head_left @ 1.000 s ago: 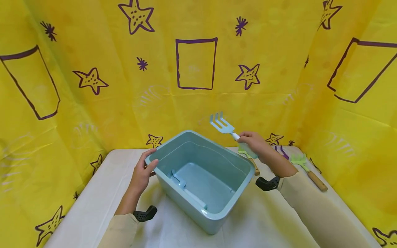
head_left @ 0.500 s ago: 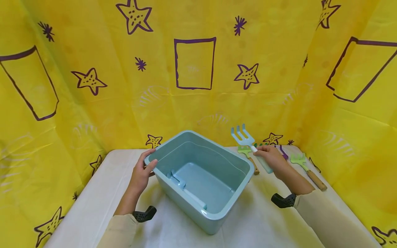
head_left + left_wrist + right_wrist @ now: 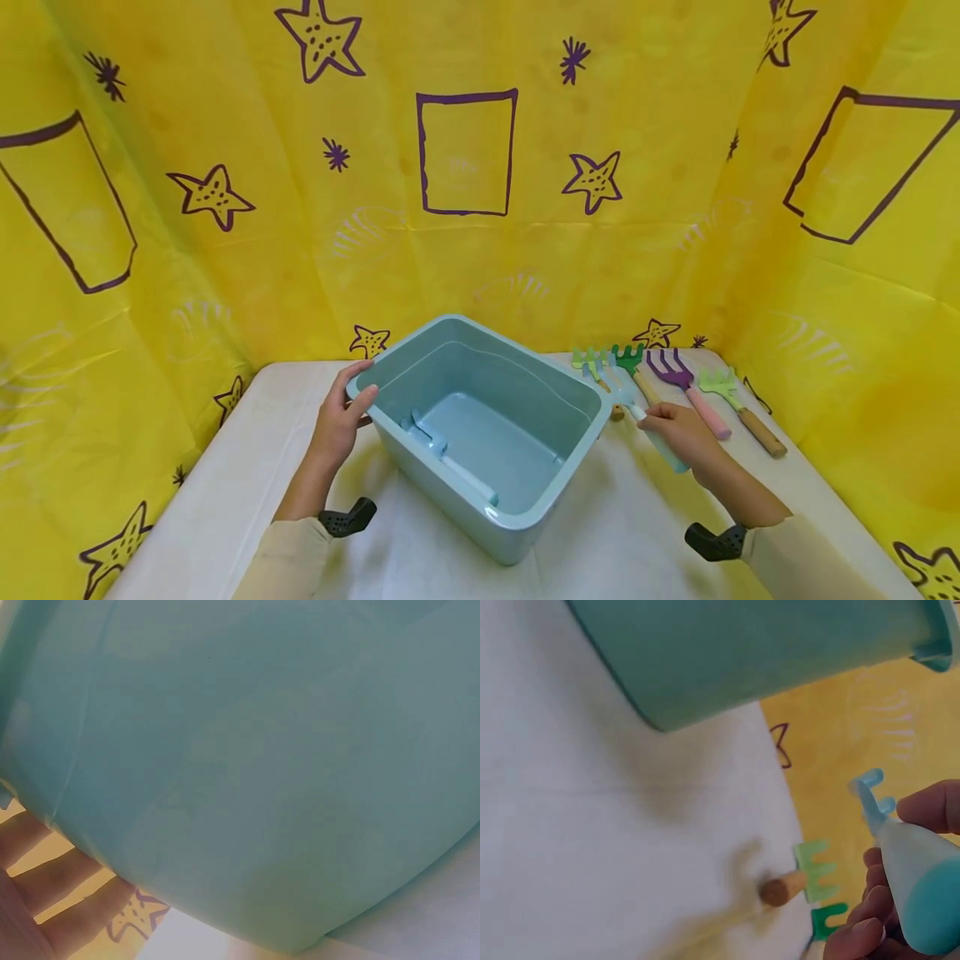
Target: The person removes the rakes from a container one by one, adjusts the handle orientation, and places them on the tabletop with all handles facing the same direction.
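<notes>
The light blue plastic bin (image 3: 480, 367) stands at an angle on the white table. My left hand (image 3: 337, 421) holds its left corner, thumb over the rim and the other fingers outside; in the left wrist view those fingers (image 3: 60, 877) lie along the bin's edge. A light blue hand rake (image 3: 468, 477) lies inside, against the near wall. Right of the bin, my right hand (image 3: 690, 442) grips a second light blue hand rake by its pale handle (image 3: 915, 870), tines pointing away and overlapping the green rakes in the head view.
At the back right lie several more rakes: a light green one (image 3: 588, 358), a dark green one (image 3: 626, 358), a purple one with a pink handle (image 3: 705, 412) and a light green one with a wooden handle (image 3: 757, 429). Yellow printed cloth (image 3: 465, 250) walls in the table.
My right hand has carried its rake from above the bin's far right side down and to the right, towards the row of rakes. The left hand and the bin stay put.
</notes>
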Demonstrator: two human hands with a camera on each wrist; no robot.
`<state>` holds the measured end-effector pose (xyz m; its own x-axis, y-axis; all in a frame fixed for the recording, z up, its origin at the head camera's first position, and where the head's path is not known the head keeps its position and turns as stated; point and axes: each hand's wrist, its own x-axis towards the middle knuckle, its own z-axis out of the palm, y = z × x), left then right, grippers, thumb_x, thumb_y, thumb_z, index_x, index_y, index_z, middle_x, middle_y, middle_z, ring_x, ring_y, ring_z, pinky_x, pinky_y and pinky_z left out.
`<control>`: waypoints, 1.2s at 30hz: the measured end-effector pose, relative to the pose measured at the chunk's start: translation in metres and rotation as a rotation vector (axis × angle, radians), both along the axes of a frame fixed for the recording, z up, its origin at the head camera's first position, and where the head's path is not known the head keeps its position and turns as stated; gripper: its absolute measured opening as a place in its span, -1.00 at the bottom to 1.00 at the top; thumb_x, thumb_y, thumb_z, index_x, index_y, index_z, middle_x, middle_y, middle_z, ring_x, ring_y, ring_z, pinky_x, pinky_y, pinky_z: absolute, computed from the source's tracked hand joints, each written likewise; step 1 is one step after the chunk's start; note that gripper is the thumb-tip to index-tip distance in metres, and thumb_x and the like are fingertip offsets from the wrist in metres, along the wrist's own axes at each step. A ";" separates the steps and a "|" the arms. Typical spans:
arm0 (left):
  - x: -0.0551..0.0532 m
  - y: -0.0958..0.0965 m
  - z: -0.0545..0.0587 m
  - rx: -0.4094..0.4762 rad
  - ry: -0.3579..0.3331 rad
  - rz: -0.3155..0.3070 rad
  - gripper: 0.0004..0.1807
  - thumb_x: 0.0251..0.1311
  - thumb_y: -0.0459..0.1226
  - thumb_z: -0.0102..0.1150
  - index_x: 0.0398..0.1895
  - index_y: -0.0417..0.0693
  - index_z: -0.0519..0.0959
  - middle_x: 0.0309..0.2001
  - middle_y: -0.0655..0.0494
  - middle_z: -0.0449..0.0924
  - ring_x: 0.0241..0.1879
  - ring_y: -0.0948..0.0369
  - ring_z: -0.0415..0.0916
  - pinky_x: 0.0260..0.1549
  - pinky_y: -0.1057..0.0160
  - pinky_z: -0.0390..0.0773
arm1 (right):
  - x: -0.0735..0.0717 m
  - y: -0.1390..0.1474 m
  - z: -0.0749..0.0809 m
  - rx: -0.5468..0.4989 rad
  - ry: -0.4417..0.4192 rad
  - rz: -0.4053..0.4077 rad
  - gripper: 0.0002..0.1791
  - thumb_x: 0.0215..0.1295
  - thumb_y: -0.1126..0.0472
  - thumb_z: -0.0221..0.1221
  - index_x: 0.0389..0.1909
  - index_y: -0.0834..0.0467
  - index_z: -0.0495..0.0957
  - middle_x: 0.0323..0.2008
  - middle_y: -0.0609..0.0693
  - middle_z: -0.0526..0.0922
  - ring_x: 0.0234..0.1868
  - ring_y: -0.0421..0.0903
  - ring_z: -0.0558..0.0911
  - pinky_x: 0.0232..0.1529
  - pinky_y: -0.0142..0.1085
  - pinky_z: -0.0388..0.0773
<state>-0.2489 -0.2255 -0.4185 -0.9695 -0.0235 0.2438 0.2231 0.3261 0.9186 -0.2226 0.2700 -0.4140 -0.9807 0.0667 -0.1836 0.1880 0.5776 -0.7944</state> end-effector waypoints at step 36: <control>0.001 0.001 0.002 0.021 0.005 -0.010 -0.49 0.43 -0.09 -0.02 0.40 0.18 0.22 0.36 -0.10 0.24 0.19 -0.23 0.36 0.00 -0.27 0.46 | 0.047 0.000 -0.059 0.237 -0.021 -0.018 -0.71 0.16 0.11 0.25 -0.25 0.27 0.59 -0.32 0.08 0.62 -0.32 -0.03 0.48 -0.36 -0.24 0.36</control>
<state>-0.2475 -0.2247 -0.4167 -0.9685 -0.0187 0.2482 0.2308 0.3049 0.9240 -0.1756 0.2701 -0.4733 -0.9750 0.1279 -0.1816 0.2153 0.7439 -0.6326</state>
